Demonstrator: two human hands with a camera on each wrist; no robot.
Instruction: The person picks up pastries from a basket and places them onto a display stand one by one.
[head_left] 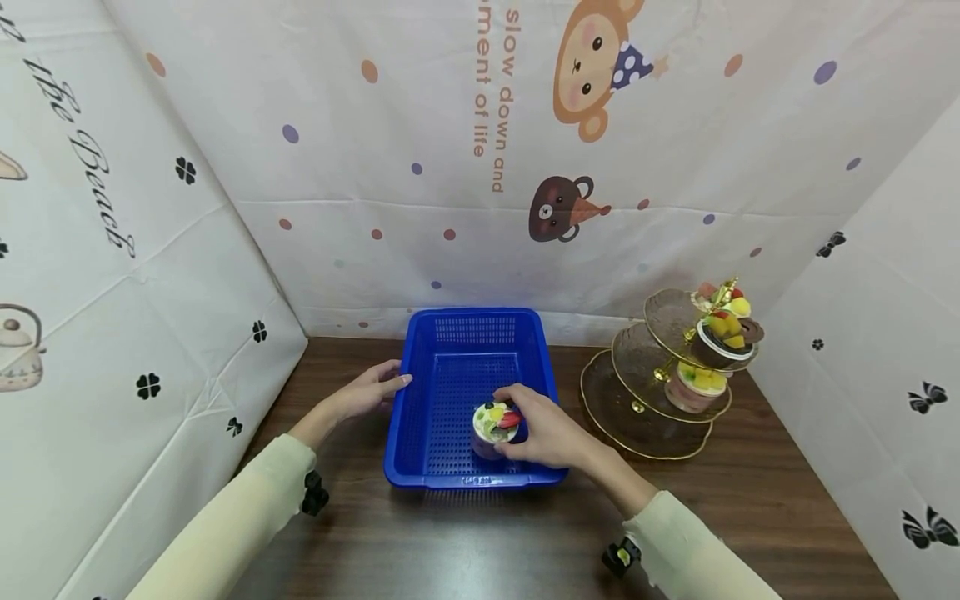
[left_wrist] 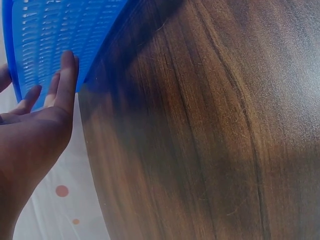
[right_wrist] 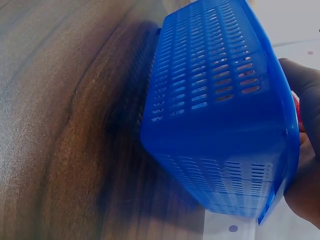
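A blue plastic basket (head_left: 475, 367) stands on the brown table. My left hand (head_left: 369, 390) holds its left side, the thumb at the rim and the fingers (left_wrist: 66, 82) along the outer perforated wall. Inside the basket, toward the front right, is a dessert cup (head_left: 491, 427) topped with cream and fruit pieces, one of them red. My right hand (head_left: 547, 429) reaches over the right rim and grips this cup between thumb and fingers. In the right wrist view the basket wall (right_wrist: 210, 100) hides most of the cup. Whether the cup touches the basket floor I cannot tell.
To the right stands a three-tier stand (head_left: 633, 400) with gold-rimmed plates. Its middle plate bears a pink fruit-topped cup (head_left: 693, 390); a dark fruit-topped cup (head_left: 722, 342) and more dessert pieces sit on the top. Printed white cloth walls (head_left: 450, 267) enclose the table's back and sides.
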